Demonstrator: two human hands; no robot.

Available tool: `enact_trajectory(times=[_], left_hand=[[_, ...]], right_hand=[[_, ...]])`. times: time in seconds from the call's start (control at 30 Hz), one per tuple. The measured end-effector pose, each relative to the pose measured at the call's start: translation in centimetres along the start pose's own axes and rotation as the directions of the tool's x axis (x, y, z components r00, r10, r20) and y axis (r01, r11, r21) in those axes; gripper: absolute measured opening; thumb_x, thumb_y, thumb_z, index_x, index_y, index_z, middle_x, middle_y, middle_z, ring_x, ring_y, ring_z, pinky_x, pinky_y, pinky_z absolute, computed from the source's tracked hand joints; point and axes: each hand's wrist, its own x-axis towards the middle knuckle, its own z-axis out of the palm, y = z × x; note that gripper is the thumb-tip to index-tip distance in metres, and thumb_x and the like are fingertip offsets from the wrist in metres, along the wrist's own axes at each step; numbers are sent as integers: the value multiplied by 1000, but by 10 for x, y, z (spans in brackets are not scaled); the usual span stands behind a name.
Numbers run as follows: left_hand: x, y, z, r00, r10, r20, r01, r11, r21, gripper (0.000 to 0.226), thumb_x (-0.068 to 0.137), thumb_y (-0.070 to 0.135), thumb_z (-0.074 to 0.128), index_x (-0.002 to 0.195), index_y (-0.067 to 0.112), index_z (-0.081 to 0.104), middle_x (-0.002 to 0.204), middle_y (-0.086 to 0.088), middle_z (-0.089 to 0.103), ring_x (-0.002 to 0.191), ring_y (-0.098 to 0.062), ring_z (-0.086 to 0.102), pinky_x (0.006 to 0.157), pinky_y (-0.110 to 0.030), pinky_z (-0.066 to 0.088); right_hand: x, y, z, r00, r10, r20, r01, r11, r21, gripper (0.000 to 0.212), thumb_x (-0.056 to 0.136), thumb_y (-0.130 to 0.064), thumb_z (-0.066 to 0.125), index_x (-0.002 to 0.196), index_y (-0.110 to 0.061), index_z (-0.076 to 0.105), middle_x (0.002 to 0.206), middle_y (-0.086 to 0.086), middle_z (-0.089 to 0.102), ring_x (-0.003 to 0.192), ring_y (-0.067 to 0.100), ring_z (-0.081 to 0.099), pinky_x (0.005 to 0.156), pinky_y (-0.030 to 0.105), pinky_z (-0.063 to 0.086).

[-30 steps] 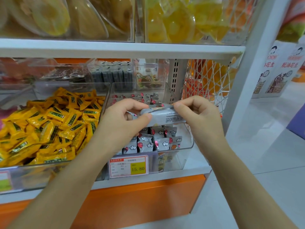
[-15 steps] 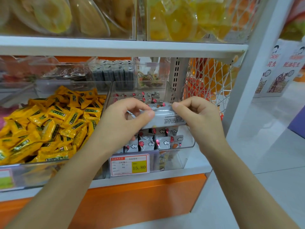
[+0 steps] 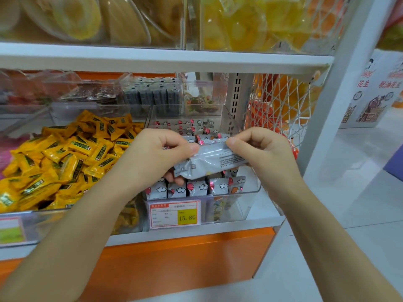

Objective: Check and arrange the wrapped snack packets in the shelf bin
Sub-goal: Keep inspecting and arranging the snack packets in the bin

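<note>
A silver-grey wrapped snack packet (image 3: pixel 209 161) with small printed text is held flat above the clear shelf bin (image 3: pixel 250 188). My left hand (image 3: pixel 157 158) pinches its left end between thumb and fingers. My right hand (image 3: pixel 261 149) pinches the right end the same way. Below the packet, several matching white packets (image 3: pixel 197 188) with red balloons and clouds stand in rows inside the bin. My hands hide the middle rows.
A bin of yellow wrapped candies (image 3: pixel 65 158) sits directly to the left. A price tag reading 15.80 (image 3: pixel 175 214) hangs on the bin front. A white shelf board (image 3: pixel 165 59) runs overhead. A white mesh side panel (image 3: pixel 283 110) and upright post (image 3: pixel 340 101) stand on the right.
The packet has been tilted in my hands so its printed back faces me more, its left end dropping lower. Both hands stay in place over the bin.
</note>
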Motion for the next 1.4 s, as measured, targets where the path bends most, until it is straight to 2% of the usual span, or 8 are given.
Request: enact_trajectory(times=[0.2, 0.5, 0.63, 0.8, 1.0, 1.13, 1.23, 1.4], left_hand=[[-1, 0, 0, 998, 54, -45, -55, 998, -16, 26, 81, 24, 65, 58, 14, 65, 54, 12, 61, 48, -1, 60, 43, -6, 42], [1, 1, 8, 978, 201, -61, -191, 972, 140, 25, 84, 25, 63, 64, 10, 65, 58, -2, 57, 52, -1, 54, 45, -7, 40], [2, -1, 10, 992, 121, -26, -120, 991, 55, 21, 85, 25, 61, 67, 15, 67, 60, 7, 59, 49, -6, 61, 43, -16, 49], [6, -2, 11, 997, -24, -80, 17, 996, -90, 20, 87, 24, 60, 74, 10, 68, 68, -6, 66, 46, -15, 64, 41, -19, 49], [5, 6, 28, 997, -75, -22, 68, 969, -237, 22, 95, 25, 47, 85, 15, 64, 56, 3, 65, 40, -8, 56, 37, -18, 44], [9, 5, 41, 995, 92, -44, -88, 992, 86, 7, 87, 26, 58, 92, 29, 63, 85, 13, 60, 62, 5, 56, 51, -6, 41], [10, 4, 49, 979, 156, 131, -189, 932, 310, 7, 81, 32, 64, 87, 34, 66, 98, 14, 56, 98, -4, 47, 72, -14, 32], [13, 4, 59, 971, 121, 204, -200, 880, 430, 8, 76, 35, 71, 74, 39, 64, 100, 16, 51, 107, -13, 34, 81, -22, 22]], right_hand=[[4, -2, -9, 979, 109, 171, -125, 989, 82, 17, 82, -11, 68, 65, -10, 70, 65, 2, 69, 62, 14, 65, 57, 27, 57], [10, -4, -29, 929, 192, 316, -205, 979, 8, 23, 69, -32, 66, 70, -11, 73, 72, 3, 72, 70, 17, 68, 68, 36, 59], [7, -3, -31, 928, 164, 336, -187, 982, 38, 22, 71, -32, 64, 72, -12, 74, 75, 4, 74, 70, 16, 70, 63, 29, 59], [4, -1, -41, 925, 54, 377, -144, 966, 215, 34, 67, -19, 73, 101, -20, 69, 96, 4, 73, 89, 19, 70, 72, 24, 56], [2, -2, -49, 991, -16, 135, -16, 973, 232, 19, 78, -11, 70, 97, -15, 68, 81, 4, 71, 64, 8, 64, 55, 19, 52], [2, -3, -65, 999, 16, -44, -3, 959, 283, 13, 79, -25, 64, 86, -13, 66, 71, -2, 68, 62, 10, 61, 51, 17, 49], [1, -3, -71, 999, 11, -42, -2, 980, 198, 13, 77, -32, 69, 80, -19, 68, 65, -4, 64, 58, 13, 55, 52, 18, 48], [0, -6, -68, 999, -29, 34, 30, 999, -15, 13, 75, -27, 67, 82, -16, 65, 66, -6, 59, 53, 11, 50, 52, 22, 44]])
